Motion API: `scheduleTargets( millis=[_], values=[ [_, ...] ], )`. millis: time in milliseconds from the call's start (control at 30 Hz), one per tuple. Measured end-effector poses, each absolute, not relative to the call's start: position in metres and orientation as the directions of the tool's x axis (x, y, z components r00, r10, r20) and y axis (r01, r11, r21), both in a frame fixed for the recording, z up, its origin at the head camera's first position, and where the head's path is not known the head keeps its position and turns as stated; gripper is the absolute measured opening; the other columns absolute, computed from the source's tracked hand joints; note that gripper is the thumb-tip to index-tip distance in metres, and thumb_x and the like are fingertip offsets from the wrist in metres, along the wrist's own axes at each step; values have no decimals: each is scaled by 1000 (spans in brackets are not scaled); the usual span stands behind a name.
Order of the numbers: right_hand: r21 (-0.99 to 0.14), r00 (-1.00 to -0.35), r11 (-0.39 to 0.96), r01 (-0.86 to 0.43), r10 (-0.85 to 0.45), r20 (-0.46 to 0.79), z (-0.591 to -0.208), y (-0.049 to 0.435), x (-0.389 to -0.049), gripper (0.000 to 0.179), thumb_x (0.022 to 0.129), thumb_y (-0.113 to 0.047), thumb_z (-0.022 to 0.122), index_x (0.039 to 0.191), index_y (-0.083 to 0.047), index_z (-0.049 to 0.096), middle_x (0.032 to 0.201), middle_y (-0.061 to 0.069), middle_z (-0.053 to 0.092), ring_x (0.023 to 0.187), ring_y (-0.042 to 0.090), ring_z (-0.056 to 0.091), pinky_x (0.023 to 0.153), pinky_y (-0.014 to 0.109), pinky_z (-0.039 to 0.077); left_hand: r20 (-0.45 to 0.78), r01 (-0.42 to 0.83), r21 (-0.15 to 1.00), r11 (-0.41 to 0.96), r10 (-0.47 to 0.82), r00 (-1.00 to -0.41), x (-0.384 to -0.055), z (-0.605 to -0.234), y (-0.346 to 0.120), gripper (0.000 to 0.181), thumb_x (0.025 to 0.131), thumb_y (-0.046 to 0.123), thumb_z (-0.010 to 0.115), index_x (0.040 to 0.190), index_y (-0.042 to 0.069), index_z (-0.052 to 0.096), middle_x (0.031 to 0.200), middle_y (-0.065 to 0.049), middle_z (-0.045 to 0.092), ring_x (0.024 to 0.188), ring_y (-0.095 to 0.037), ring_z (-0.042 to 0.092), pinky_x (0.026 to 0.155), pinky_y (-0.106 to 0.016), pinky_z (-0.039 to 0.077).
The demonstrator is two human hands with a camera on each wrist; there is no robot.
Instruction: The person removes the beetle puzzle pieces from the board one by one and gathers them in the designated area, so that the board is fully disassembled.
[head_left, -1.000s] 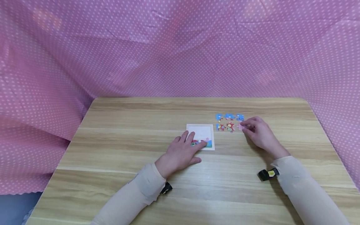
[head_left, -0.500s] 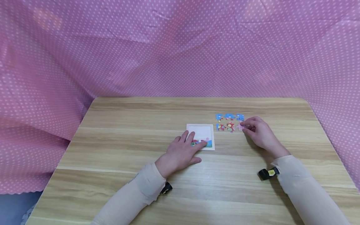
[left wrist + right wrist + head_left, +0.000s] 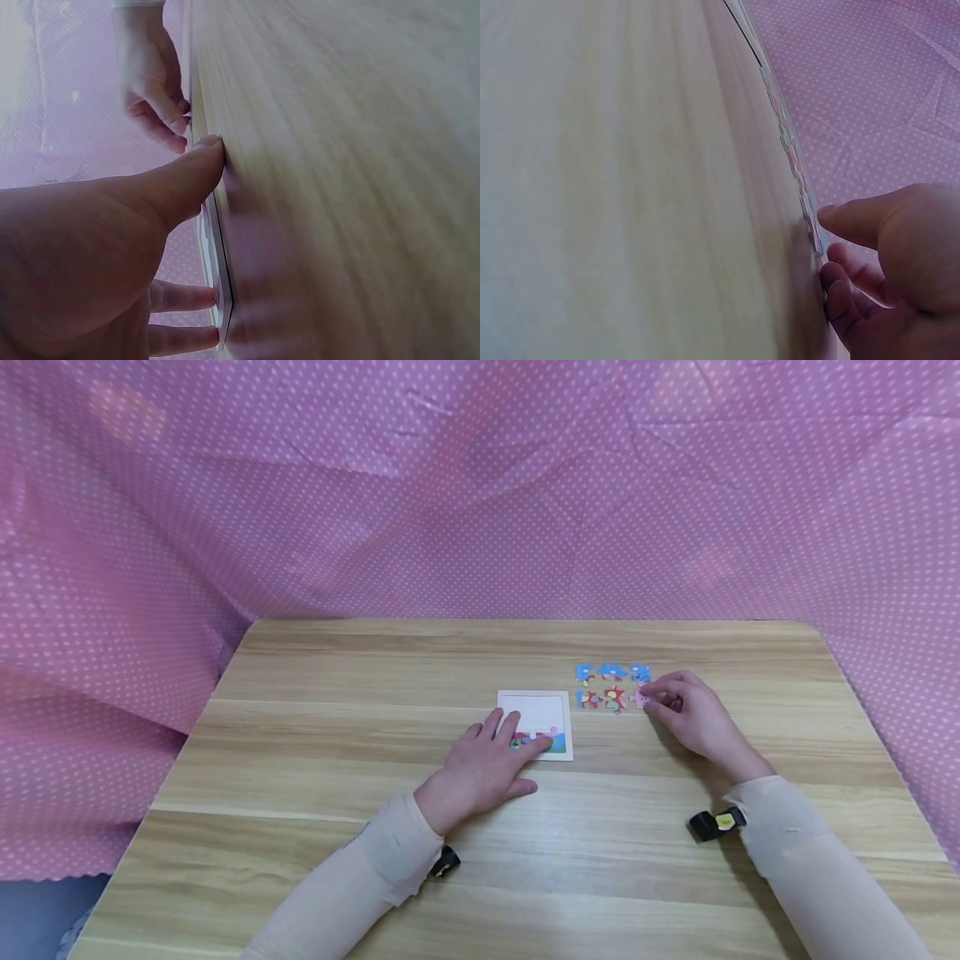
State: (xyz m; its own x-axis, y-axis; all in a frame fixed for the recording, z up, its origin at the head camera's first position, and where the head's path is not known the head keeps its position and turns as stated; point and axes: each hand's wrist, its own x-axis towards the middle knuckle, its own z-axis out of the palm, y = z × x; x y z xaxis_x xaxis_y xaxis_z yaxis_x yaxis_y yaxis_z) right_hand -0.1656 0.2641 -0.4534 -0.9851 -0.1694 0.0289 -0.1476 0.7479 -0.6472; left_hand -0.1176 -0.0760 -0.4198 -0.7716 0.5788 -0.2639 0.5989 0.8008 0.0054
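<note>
Left hand [image 3: 480, 770]: palm down, fingers spread and fairly straight, lying over the square white shallow puzzle tray [image 3: 567, 718]; grips nothing. It covers the tray's lower left corner and part of a joined strip of printed puzzle pieces [image 3: 559, 746] along the tray's near side, so the strip's full picture is hidden.

Right hand [image 3: 693, 717]: thumb and forefinger pinch the small pink jigsaw piece [image 3: 639, 697], which lies at the right end of the nearer of two rows, right of the tray. Fingertips hide its right edge. Beside and beyond it, five loose blue, red and yellow jigsaw pieces [image 3: 613, 697]. In the right wrist view the rows show edge-on, prints indistinct; left wrist view likewise shows the tray edge-on.

Both beige sleeves [image 3: 798, 839] cut off by the frame's bottom. Writing: yellow label [image 3: 724, 822] on the right wrist's black device [image 3: 703, 827], marks too small to read; dark lettering on left sleeve, illegible.
</note>
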Motion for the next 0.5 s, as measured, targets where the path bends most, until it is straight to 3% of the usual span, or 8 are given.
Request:
scheduleTargets(
  millis=[200, 500],
  values=[
    [-656, -984, 737, -162, -169, 53, -454, 263, -163, 25, 105, -15, 72, 125, 0, 76, 128, 20, 62, 105, 31, 61, 84, 28, 45, -270, 593, 16, 805, 575, -772, -116, -421, -76, 68, 105, 61, 59, 167, 41, 38, 172, -19, 36, 160, -45, 36, 121, -56, 46],
    [-681, -979, 705, -197, -177, 99, -452, 257, -158, 25, 102, -11, 74, 124, 1, 76, 127, 20, 63, 103, 27, 62, 81, 14, 45, -270, 591, 60, 804, 583, -766, -113, -423, -82, 71, 105, 59, 61, 169, 39, 35, 175, -18, 31, 162, -47, 30, 126, -59, 39]
  ],
)
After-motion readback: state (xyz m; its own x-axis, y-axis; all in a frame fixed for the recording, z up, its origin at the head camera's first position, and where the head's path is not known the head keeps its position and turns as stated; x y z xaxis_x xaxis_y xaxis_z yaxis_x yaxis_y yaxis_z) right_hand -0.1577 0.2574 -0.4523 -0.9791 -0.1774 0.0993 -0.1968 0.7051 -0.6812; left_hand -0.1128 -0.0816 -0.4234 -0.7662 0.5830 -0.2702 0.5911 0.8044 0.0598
